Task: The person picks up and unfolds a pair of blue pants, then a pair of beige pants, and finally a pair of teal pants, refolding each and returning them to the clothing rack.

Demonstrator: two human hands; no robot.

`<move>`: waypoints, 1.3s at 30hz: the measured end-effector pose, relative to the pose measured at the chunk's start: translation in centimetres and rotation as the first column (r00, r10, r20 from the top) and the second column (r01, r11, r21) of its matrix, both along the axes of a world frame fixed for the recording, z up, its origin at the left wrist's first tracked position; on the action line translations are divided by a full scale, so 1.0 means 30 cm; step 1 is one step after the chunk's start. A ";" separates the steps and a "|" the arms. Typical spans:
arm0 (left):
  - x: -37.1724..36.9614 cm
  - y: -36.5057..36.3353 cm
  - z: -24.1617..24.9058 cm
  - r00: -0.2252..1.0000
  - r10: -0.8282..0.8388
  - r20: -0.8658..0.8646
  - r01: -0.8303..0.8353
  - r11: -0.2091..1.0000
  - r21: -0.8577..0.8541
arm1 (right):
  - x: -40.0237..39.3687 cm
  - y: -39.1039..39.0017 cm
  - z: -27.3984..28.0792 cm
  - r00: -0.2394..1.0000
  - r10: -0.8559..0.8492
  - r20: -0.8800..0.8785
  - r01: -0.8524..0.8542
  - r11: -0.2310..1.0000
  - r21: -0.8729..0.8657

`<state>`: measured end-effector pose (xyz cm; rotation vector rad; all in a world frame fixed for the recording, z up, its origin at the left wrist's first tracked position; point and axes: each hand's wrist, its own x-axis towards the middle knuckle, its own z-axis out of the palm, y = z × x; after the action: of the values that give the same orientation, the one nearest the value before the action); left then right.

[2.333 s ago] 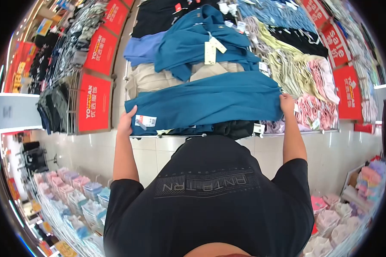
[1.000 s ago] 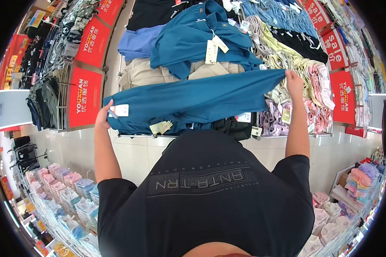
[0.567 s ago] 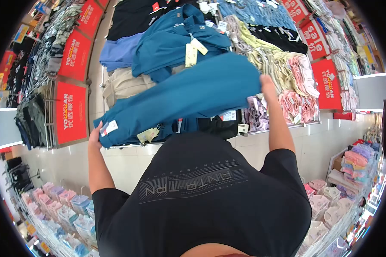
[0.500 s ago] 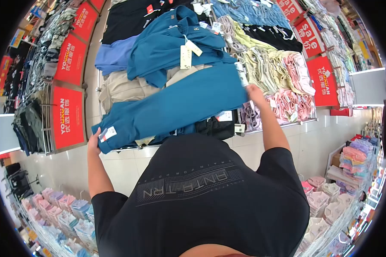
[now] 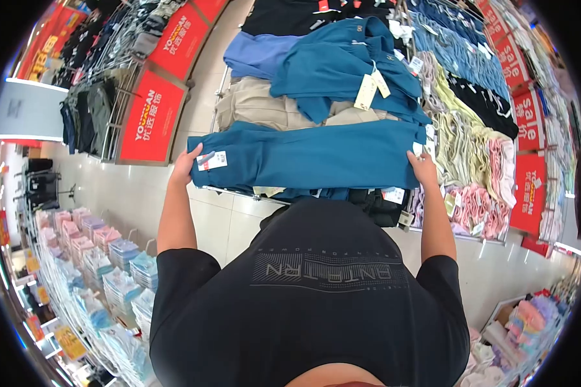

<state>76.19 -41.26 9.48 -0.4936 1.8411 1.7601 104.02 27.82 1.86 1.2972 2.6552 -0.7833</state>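
A pair of teal trousers [image 5: 329, 155], folded lengthwise, stretches between my hands over the near edge of the display table. My left hand [image 5: 184, 166] grips one end, beside a white label [image 5: 213, 160] on the cloth. At the opposite end my right hand [image 5: 423, 169] has its fingers closed on the edge. Just beyond lie more teal garments [image 5: 332, 68] with cream hang tags [image 5: 366, 91]. Beige trousers [image 5: 258, 106] show between them and the pair I hold.
Blue-purple clothing [image 5: 258, 55] and black clothing [image 5: 277, 16] lie farther back. Pastel piles [image 5: 461, 145] and denim [image 5: 455, 42] fill the right side. Red-signed racks [image 5: 152, 119] stand left across the aisle. Packaged garments [image 5: 119, 284] hang at lower left.
The view has turned, so the table appears farther right. The trousers, slanted before, now lie nearly level between my hands. Both hands still grip the ends.
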 end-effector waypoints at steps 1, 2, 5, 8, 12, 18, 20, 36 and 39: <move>0.009 0.010 0.016 1.000 0.012 -0.010 -0.012 1.000 -0.011 | 0.007 -0.008 0.004 1.000 0.014 0.015 -0.015 1.000 0.008; 0.017 0.023 0.032 1.000 0.018 -0.018 -0.019 1.000 -0.021 | 0.013 -0.017 0.004 0.998 0.039 0.049 -0.039 0.999 0.004; 0.027 0.043 0.063 0.999 0.015 -0.033 -0.015 1.000 -0.005 | 0.026 -0.040 0.007 0.988 0.093 0.126 -0.093 0.996 -0.004; 0.047 0.058 0.106 0.997 0.036 -0.067 -0.035 0.999 0.013 | 0.047 0.000 -0.037 0.990 0.131 0.045 -0.129 0.991 -0.042; 0.042 0.034 0.118 0.992 0.024 -0.124 -0.016 0.998 0.065 | 0.048 0.003 0.109 0.973 -0.013 -0.230 -0.070 0.935 -0.349; 0.064 0.082 0.180 0.992 0.046 -0.115 -0.021 0.977 0.211 | 0.086 0.104 0.234 0.854 -0.303 -0.423 -0.085 0.721 -0.688; 0.086 0.109 0.206 0.993 0.055 -0.107 -0.027 0.966 0.255 | 0.109 0.179 0.271 0.848 -0.322 -0.421 -0.033 0.762 -0.647; 0.119 0.664 0.393 0.991 -0.115 -0.063 0.131 0.897 0.422 | 0.216 0.381 0.776 0.874 -0.082 -0.478 0.112 0.993 0.034; 0.142 0.730 0.449 0.981 -0.171 -0.093 0.194 0.902 0.385 | 0.119 0.165 0.774 0.901 0.073 -0.428 -0.018 0.991 0.130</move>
<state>80.46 -19.36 22.94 -0.1089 1.4561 1.9599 107.57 32.77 25.07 1.1960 3.1111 -1.0202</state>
